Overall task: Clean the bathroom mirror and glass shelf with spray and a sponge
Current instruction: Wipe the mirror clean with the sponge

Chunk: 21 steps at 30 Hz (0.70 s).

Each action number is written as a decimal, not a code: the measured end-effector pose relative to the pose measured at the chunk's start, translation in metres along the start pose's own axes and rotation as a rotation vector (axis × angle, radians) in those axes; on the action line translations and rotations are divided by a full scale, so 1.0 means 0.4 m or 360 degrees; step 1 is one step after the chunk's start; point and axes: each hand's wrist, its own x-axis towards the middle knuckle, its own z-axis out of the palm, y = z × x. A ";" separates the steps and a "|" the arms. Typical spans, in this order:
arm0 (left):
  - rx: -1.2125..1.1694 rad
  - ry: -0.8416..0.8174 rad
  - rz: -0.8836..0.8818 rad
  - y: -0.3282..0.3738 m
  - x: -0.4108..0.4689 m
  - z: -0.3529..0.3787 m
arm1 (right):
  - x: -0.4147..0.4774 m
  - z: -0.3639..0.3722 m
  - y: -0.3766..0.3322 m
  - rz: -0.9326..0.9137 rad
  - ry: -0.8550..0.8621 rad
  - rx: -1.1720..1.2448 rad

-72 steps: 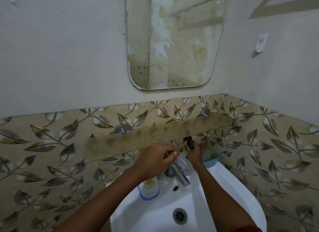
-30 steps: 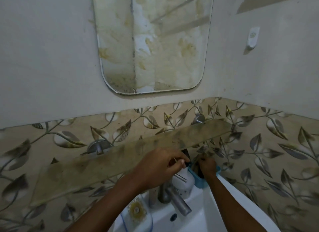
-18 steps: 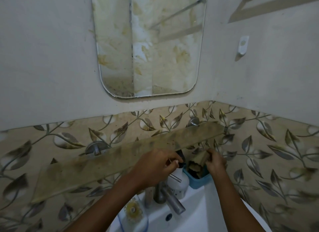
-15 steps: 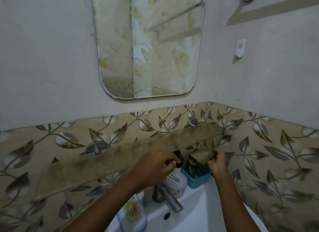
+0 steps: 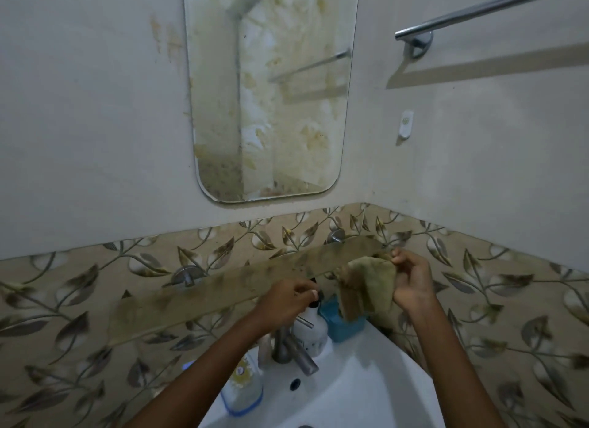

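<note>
Gripping the black head of the white spray bottle (image 5: 312, 330) with the left hand (image 5: 285, 301), fingers (image 5: 306, 292) curled tight round it. Pinching an olive cloth (image 5: 366, 287) by its top edge in the right hand (image 5: 412, 281), letting it hang below those fingers over the blue tub (image 5: 339, 324). Just beyond the fingers, the grimy glass shelf (image 5: 223, 289); well above them, the stained mirror (image 5: 271, 93).

Nothing can be read (the round label (image 5: 241, 373) on the clear bottle (image 5: 243, 395) blurs).
</note>
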 end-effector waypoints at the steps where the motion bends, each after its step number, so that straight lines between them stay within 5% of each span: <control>1: -0.0121 -0.0041 -0.0076 0.022 -0.011 -0.002 | -0.017 0.024 0.003 -0.0002 -0.0065 0.0007; 5: -0.1027 -0.0319 -0.0554 0.102 -0.042 -0.043 | -0.079 0.138 0.034 -0.0030 -0.0328 -0.0029; 7: -0.1321 -0.0260 -0.0702 0.127 -0.054 -0.079 | -0.093 0.182 0.049 -0.0065 -0.0431 -0.0058; 15: -0.0904 0.0945 -0.0179 0.136 -0.089 -0.219 | -0.138 0.307 0.150 -0.0079 -0.0394 -0.0641; 21: -0.0541 0.1189 0.0048 0.145 -0.108 -0.293 | -0.165 0.356 0.226 0.0629 -0.0331 -0.0396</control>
